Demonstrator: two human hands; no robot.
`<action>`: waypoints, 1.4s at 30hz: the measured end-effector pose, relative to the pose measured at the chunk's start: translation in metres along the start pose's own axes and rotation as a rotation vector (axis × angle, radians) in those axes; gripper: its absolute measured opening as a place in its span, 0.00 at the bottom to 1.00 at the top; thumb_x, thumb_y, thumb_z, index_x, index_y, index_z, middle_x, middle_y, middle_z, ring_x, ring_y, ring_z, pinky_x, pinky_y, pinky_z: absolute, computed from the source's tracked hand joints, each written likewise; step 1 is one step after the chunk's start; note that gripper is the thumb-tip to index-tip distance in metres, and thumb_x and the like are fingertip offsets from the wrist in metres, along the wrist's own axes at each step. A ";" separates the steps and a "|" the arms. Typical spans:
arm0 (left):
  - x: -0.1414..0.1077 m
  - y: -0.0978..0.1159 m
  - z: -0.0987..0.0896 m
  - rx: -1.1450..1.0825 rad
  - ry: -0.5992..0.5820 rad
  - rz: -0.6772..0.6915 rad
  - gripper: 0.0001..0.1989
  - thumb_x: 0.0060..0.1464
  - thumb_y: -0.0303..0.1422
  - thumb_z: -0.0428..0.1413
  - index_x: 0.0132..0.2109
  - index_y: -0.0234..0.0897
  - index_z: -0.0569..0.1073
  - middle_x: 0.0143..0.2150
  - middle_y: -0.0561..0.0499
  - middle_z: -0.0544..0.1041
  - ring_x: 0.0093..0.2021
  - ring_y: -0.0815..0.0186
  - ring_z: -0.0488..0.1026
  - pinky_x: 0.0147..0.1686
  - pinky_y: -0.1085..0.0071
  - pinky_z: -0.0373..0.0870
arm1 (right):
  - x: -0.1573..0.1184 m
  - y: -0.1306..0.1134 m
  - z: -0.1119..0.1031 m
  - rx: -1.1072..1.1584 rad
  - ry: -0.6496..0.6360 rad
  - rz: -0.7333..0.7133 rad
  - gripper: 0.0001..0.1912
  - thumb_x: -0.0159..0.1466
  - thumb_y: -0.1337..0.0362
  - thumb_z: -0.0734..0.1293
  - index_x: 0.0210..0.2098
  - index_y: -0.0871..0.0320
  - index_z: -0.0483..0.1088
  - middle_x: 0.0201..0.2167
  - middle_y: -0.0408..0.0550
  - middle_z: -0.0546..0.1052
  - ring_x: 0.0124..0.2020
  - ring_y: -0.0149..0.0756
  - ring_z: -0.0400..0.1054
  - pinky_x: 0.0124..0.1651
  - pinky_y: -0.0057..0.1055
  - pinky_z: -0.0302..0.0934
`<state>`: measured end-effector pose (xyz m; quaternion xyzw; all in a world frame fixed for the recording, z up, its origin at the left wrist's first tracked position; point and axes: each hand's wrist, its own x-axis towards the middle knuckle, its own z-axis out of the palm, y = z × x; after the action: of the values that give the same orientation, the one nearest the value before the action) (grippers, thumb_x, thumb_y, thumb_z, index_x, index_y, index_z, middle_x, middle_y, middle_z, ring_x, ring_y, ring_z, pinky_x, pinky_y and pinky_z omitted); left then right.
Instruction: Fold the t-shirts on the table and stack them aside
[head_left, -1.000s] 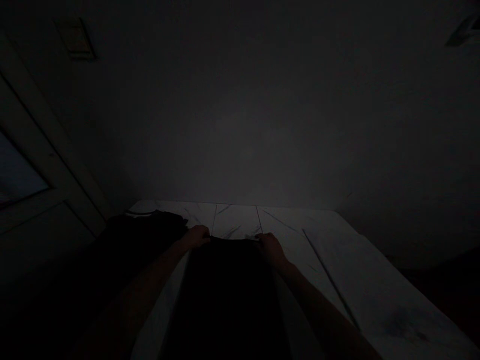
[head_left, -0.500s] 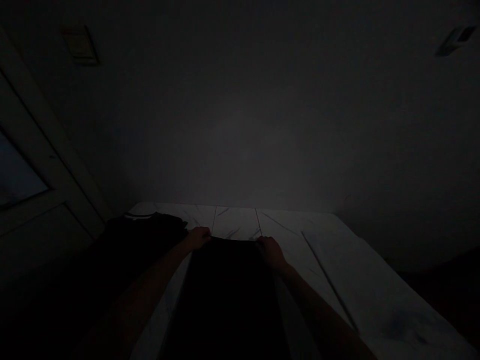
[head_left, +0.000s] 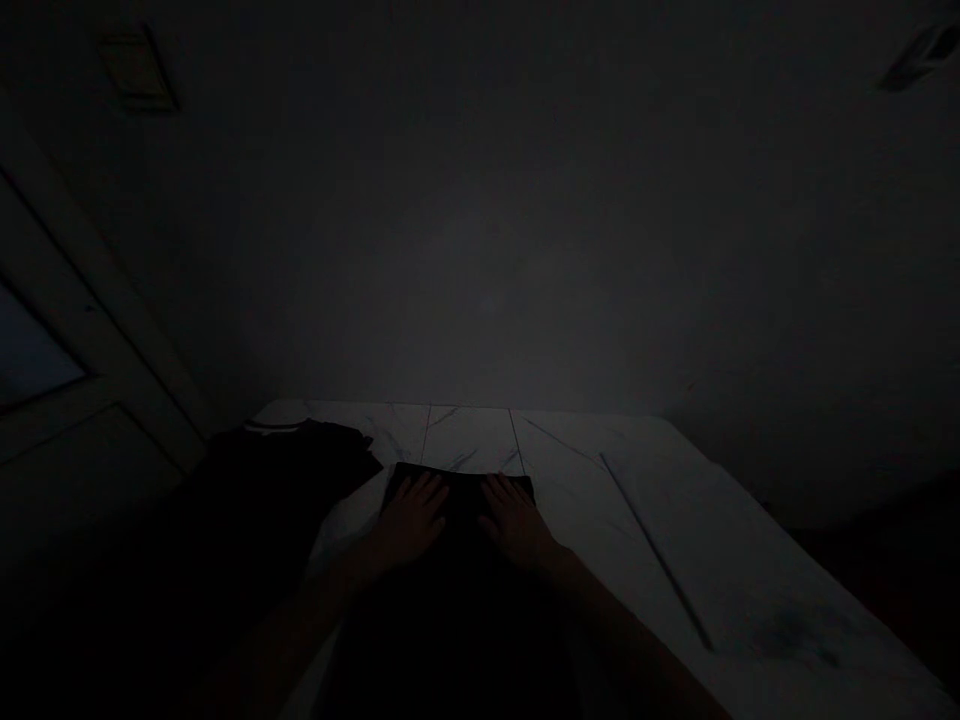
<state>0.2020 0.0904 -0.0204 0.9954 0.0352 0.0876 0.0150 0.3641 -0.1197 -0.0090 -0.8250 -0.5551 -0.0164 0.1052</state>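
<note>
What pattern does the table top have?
Marble-like: pale with darker streaks. The table top shows best in the head view.

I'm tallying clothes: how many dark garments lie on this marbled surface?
2: one dark garment under the left hand and right hand; one dark T-shirt to its left. Darkness may hide others.

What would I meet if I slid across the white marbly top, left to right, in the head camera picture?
Dark shirt → left hand → right hand → long thin strip → dark smudge.
</note>
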 end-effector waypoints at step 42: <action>-0.170 0.063 -0.009 0.172 0.133 -0.189 0.29 0.70 0.43 0.42 0.73 0.40 0.54 0.73 0.42 0.59 0.72 0.51 0.57 0.67 0.44 0.52 | -0.159 -0.046 0.011 -0.045 -0.055 0.265 0.39 0.72 0.43 0.53 0.73 0.60 0.48 0.74 0.56 0.49 0.75 0.54 0.41 0.72 0.60 0.38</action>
<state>0.0372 0.0158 -0.0384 0.9773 0.1368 0.1482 -0.0645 0.2596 -0.2454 -0.0355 -0.8934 -0.4433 0.0077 0.0725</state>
